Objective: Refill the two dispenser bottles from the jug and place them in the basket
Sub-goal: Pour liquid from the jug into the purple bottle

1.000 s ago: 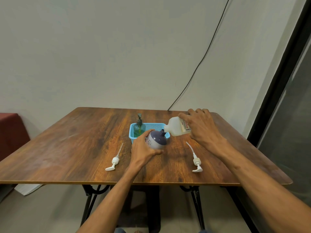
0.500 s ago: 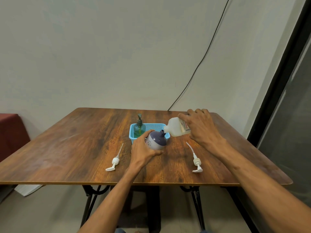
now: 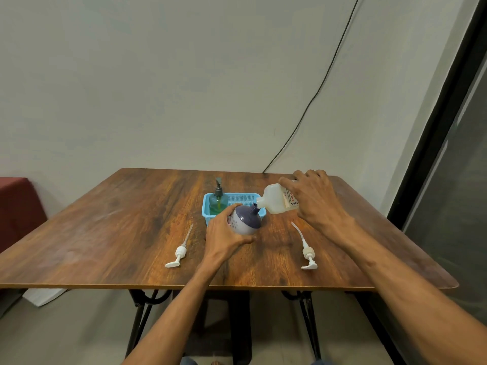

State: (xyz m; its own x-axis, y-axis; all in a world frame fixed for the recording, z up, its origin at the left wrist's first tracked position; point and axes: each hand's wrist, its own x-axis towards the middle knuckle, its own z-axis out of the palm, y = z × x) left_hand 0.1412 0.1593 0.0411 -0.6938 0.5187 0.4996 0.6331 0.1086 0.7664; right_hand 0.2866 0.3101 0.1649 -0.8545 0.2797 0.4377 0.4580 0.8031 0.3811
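The right hand (image 3: 315,200) is wrapped around the white jug (image 3: 276,201), tipping it well over so its spout sits right at the open neck of the round purple bottle (image 3: 246,219) — the two openings look to be touching or as near as makes no difference. The left hand (image 3: 224,235) cups that purple bottle from its near side, fingers curled around the belly, and leans it toward the jug. All of this happens at the front edge of the blue basket (image 3: 245,198): the purple bottle stands just in front of it, the jug hangs over its right front corner, and a green pump bottle (image 3: 218,204) stands inside it at the left end, pump fitted. Two white pump heads lie loose on the wooden table (image 3: 110,227), both nearer the person than the basket — one pump head (image 3: 178,255) to its left, the other pump head (image 3: 307,255) to its right. I'd judge this to be the pour into the second bottle. The neck is narrow and whether liquid is running is too small to tell, so the plain risk is a miss: if the jug lifts or slides off the neck, the stream would fall onto the table or the basket. Tip it further and it may gush and overflow; and a round bottle held tilted could slip if soap wets the fingers.
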